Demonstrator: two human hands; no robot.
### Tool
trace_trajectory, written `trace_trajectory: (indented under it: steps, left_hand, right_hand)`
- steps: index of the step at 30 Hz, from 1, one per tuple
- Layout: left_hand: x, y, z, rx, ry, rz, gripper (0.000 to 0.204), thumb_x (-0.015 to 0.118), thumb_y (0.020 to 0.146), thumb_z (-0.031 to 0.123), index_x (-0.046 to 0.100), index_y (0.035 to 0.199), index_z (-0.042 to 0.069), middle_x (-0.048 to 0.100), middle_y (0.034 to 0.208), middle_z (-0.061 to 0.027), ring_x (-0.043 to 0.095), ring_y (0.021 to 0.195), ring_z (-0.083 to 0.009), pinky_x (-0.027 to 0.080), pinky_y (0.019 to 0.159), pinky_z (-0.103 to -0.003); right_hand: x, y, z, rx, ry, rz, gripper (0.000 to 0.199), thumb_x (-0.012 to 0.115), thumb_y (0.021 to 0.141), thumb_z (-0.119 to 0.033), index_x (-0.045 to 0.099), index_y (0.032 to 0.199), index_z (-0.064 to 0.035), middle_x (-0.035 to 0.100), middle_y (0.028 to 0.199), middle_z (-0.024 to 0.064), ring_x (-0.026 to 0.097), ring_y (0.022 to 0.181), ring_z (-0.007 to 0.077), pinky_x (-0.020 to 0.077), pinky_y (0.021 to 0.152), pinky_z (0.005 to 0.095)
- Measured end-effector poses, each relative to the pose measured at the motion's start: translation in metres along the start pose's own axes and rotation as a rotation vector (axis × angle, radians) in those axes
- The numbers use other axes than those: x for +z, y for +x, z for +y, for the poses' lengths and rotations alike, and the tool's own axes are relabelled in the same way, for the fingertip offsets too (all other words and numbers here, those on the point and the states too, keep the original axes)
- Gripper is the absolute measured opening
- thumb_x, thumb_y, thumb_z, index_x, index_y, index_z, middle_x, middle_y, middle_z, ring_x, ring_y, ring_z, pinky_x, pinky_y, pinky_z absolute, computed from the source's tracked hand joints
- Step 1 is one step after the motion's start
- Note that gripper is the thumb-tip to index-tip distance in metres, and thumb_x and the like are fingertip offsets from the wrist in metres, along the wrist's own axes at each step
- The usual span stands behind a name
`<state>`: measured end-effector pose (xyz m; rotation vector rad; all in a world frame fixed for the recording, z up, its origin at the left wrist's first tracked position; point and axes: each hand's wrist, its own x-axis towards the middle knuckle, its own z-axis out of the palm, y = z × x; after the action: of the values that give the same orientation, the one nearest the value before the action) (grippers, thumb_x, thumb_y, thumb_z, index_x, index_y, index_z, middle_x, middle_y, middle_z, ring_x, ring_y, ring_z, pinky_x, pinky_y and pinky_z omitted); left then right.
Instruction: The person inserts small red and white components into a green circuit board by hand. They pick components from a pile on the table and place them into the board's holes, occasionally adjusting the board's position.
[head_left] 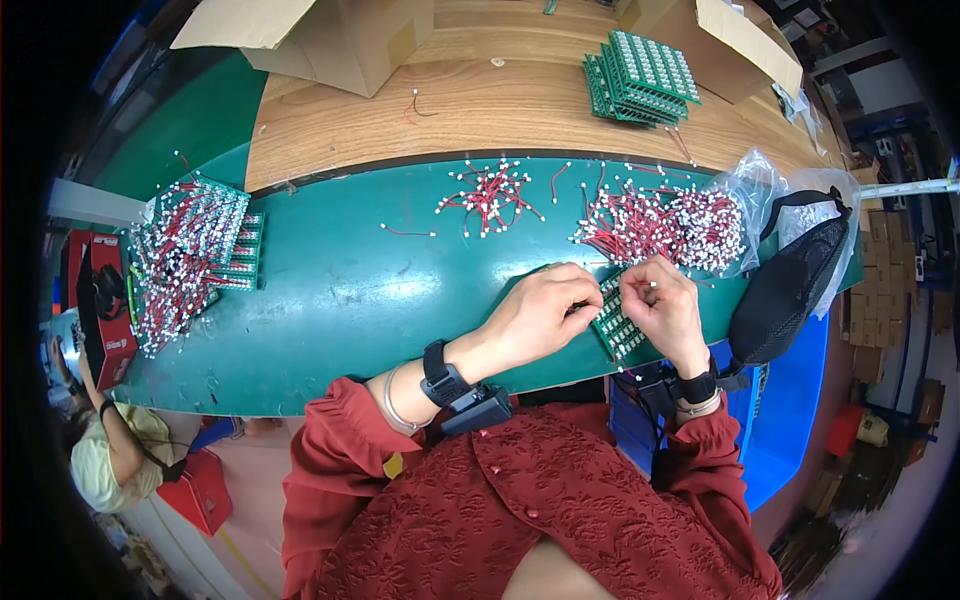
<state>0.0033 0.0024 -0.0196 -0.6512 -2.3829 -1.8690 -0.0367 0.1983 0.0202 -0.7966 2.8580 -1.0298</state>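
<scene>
A small green circuit board [615, 325] lies tilted on the green mat [340, 300], between my two hands. My left hand [540, 312] pinches the board's left edge with closed fingers. My right hand [662, 305] grips the board's right side and holds a red wire with a white plug at its fingertips, above the board's top end. Just beyond my hands lies a heap of red wires with white plugs [660, 225].
A smaller bunch of red wires [490, 195] lies mid-mat. Finished boards with wires [190, 255] pile at the left. Green boards [640, 78] stack on the wooden bench between cardboard boxes [330, 35]. A black bag [790, 285] sits at right; another person [110, 450] at lower left.
</scene>
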Motion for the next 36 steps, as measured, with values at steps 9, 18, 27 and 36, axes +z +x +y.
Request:
trace_trajectory:
  steps: [9, 18, 27, 36]
  left_hand:
    - [0.002, 0.001, -0.001, 0.015, 0.013, 0.003, 0.010, 0.066, 0.078, 0.002, 0.063, 0.088, 0.002, 0.064, 0.094, -0.0099, 0.062, 0.086, -0.0269, 0.052, 0.073, -0.035]
    - [-0.001, 0.001, 0.002, -0.012, 0.052, -0.028, 0.015, 0.064, 0.076, 0.000, 0.064, 0.090, 0.001, 0.064, 0.096, -0.0119, 0.062, 0.087, -0.0287, 0.051, 0.074, -0.035]
    - [-0.003, 0.003, 0.005, -0.051, 0.047, -0.023, 0.014, 0.065, 0.078, 0.002, 0.066, 0.092, 0.004, 0.065, 0.099, -0.0116, 0.064, 0.089, -0.0276, 0.051, 0.078, -0.034]
    - [-0.002, 0.001, 0.003, -0.053, 0.015, -0.028, 0.011, 0.065, 0.081, 0.004, 0.067, 0.092, 0.004, 0.066, 0.099, -0.0109, 0.064, 0.089, -0.0241, 0.052, 0.076, -0.032]
  right_hand:
    - [-0.001, 0.004, -0.007, -0.082, -0.185, -0.056, 0.011, 0.061, 0.074, 0.000, 0.057, 0.083, -0.0038, 0.055, 0.075, 0.0095, 0.061, 0.061, 0.0251, 0.0494, 0.054, 0.0357]
    - [0.010, 0.002, -0.040, -0.311, -0.874, -0.190, 0.006, 0.057, 0.072, -0.005, 0.052, 0.076, -0.0027, 0.048, 0.077, 0.0084, 0.057, 0.072, 0.0195, 0.0500, 0.050, 0.0270]
    - [0.006, 0.004, -0.034, -0.342, -0.724, -0.161, 0.008, 0.057, 0.073, -0.007, 0.056, 0.078, -0.0009, 0.048, 0.075, 0.0087, 0.058, 0.069, 0.0220, 0.0507, 0.054, 0.0314]
    - [-0.046, -0.009, 0.023, 0.092, -0.299, 0.275, 0.008, 0.065, 0.080, -0.005, 0.064, 0.088, -0.0056, 0.064, 0.080, 0.0098, 0.064, 0.066, 0.0293, 0.0499, 0.059, 0.0373]
